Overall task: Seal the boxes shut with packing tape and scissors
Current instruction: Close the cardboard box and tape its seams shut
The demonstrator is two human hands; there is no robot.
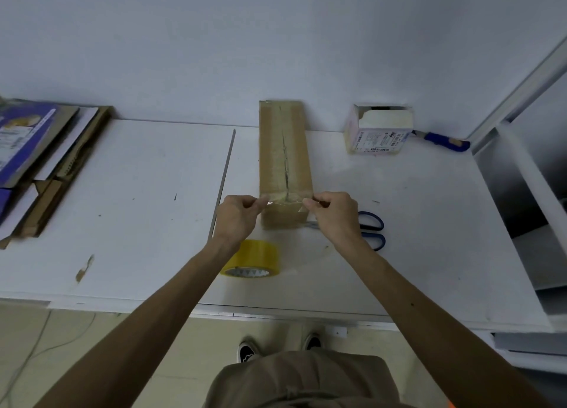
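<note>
A long brown cardboard box [283,156] lies lengthwise on the white table [138,193], with clear tape along its top seam. A short strip of clear tape [285,202] is stretched across the box's near end. My left hand [239,216] pinches the strip's left end and my right hand [333,214] pinches its right end. The yellow tape roll [254,259] lies on its side just below my left wrist. Blue-handled scissors [372,229] lie right of my right hand, their blades partly hidden behind it.
A small white box [379,130] with an open top stands at the back right, a blue-handled tool [441,139] beside it. Flattened cardboard and a purple package [40,156] are stacked at the left. A white shelf unit [527,177] borders the right side.
</note>
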